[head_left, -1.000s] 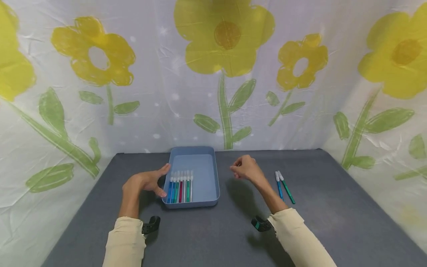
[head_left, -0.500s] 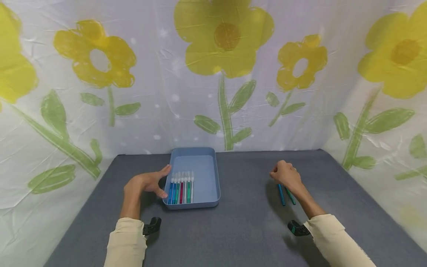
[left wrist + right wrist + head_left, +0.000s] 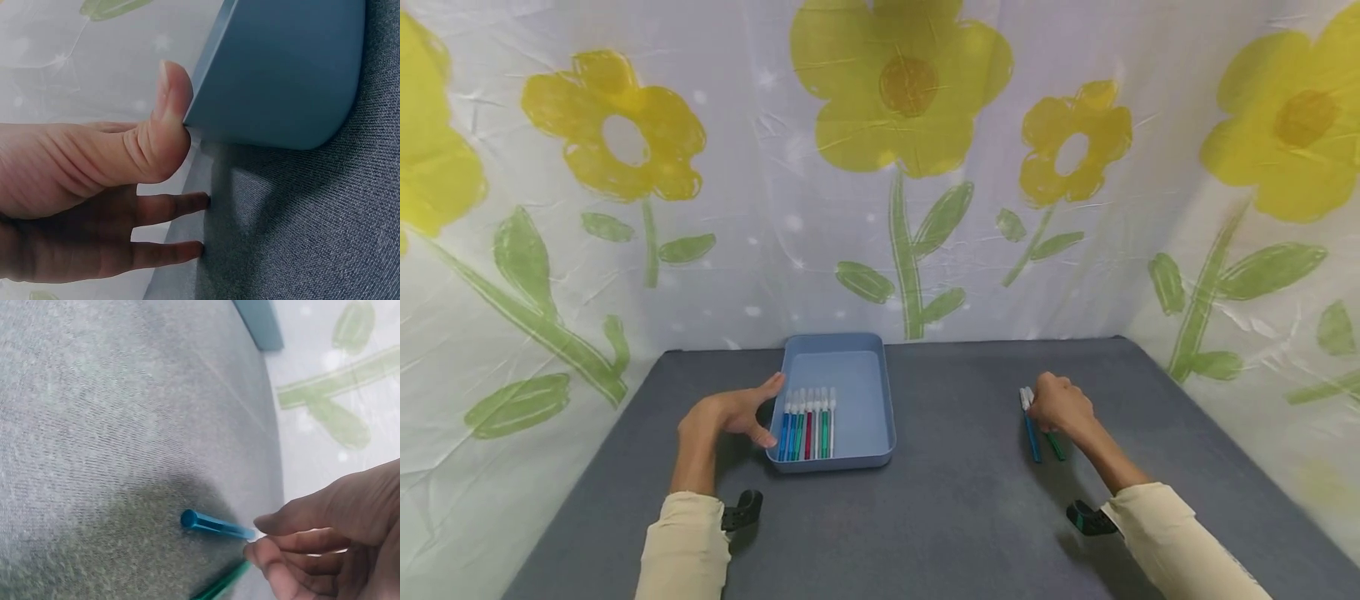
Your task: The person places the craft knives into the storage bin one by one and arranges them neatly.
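Note:
My left hand [image 3: 730, 417] rests at the left side of a blue tray [image 3: 872, 461], fingers spread. In the left wrist view its thumb [image 3: 169, 131] touches the tray's rim [image 3: 275, 94], and two fingertips reach down to the table. Several white-capped markers [image 3: 808, 433] in blue, green, red and white lie side by side in the tray. My right hand [image 3: 1062, 407] is over the cap end of a green marker [image 3: 1056, 446], with a blue marker [image 3: 1032, 437] just left. In the right wrist view a small gap shows between thumb and index finger; the green marker's cap is hidden.
A dark grey cloth covers the table [image 3: 925, 517]. Behind and at both sides hangs a white curtain [image 3: 737, 208] with yellow flowers. Dark bands [image 3: 1086, 518] sit at both wrists.
My right hand has moved right from beside the tray to the two loose markers, first over their caps, then onto the green one's cap end. My left hand has stayed at the tray.

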The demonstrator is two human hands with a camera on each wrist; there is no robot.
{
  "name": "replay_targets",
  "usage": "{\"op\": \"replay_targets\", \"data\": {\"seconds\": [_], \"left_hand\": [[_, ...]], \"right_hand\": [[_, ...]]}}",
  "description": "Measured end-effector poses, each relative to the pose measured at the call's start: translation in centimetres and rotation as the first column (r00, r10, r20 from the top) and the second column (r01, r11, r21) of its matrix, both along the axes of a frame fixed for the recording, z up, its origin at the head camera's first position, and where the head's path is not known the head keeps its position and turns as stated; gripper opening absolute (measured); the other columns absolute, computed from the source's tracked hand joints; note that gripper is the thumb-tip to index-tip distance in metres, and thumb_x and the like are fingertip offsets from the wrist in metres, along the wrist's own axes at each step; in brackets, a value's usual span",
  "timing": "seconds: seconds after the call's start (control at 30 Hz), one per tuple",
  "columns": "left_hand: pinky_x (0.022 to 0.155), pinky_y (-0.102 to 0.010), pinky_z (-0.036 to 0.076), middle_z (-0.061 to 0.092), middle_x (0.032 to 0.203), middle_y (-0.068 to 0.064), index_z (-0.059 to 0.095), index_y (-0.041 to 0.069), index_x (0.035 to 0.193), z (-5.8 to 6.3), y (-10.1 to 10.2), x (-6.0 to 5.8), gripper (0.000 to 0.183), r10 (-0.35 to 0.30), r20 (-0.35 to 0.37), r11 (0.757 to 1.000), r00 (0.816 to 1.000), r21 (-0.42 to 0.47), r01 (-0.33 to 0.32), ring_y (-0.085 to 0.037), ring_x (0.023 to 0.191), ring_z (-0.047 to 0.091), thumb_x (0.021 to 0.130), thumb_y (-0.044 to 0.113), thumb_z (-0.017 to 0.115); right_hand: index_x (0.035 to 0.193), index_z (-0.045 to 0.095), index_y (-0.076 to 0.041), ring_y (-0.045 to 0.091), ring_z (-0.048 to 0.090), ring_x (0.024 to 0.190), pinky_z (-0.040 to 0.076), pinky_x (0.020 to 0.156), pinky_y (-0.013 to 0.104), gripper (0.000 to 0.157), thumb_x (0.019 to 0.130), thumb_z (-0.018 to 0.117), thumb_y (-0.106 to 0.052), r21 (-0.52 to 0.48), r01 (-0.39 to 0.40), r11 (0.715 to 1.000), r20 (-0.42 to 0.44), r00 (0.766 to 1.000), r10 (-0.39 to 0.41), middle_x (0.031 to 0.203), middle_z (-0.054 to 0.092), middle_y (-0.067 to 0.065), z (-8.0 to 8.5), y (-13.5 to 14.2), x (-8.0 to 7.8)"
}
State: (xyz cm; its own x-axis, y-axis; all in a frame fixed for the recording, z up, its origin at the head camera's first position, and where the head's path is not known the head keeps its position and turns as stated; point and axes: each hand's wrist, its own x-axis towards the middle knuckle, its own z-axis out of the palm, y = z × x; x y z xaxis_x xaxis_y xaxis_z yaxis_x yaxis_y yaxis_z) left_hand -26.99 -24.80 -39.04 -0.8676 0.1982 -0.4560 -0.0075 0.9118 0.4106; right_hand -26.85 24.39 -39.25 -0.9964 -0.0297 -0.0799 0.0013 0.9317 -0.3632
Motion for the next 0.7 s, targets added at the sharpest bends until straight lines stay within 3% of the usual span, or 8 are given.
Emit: {"op": "replay_targets", "data": {"seconds": [0.23,0.47,0.7], "left_hand": [[0.121,-0.076,0.019,0.000,0.176,-0.023,0.000,0.019,0.169,-0.04,0.01,0.10,0.124,0.002,-0.005,1.000,1.000,0.007,-0.002,-0.055,0.159,0.012,0.084,0.033,0.088],[0.122,-0.075,0.021,0.001,0.176,-0.024,0.001,0.017,0.169,-0.03,-0.05,0.18,0.124,-0.006,-0.014,1.000,1.000,0.003,0.006,-0.054,0.159,0.014,0.083,0.033,0.088],[0.123,-0.073,0.020,-0.001,0.175,-0.024,0.000,0.015,0.169,-0.06,-0.06,0.08,0.124,-0.026,-0.015,0.999,1.000,0.027,0.027,-0.054,0.160,0.011,0.083,0.029,0.088]], "right_hand": [[0.066,0.069,-0.002,0.022,0.064,0.050,0.040,0.047,0.028,0.028,0.093,0.068,-0.008,0.040,-0.021,0.999,0.057,0.998,0.019,0.054,0.067,0.011,-0.73,-0.29,-0.14],[0.068,0.068,-0.001,0.022,0.065,0.051,0.041,0.046,0.027,0.025,0.092,0.069,-0.007,0.026,-0.029,0.999,0.051,0.998,0.027,0.055,0.068,0.011,-1.02,-0.43,-0.13],[0.054,0.056,-0.012,0.020,0.063,0.048,0.033,0.045,0.024,0.039,0.091,0.066,-0.005,-0.024,-0.018,1.000,0.028,0.999,0.018,0.052,0.065,0.009,-1.06,-0.66,-0.25]]}}
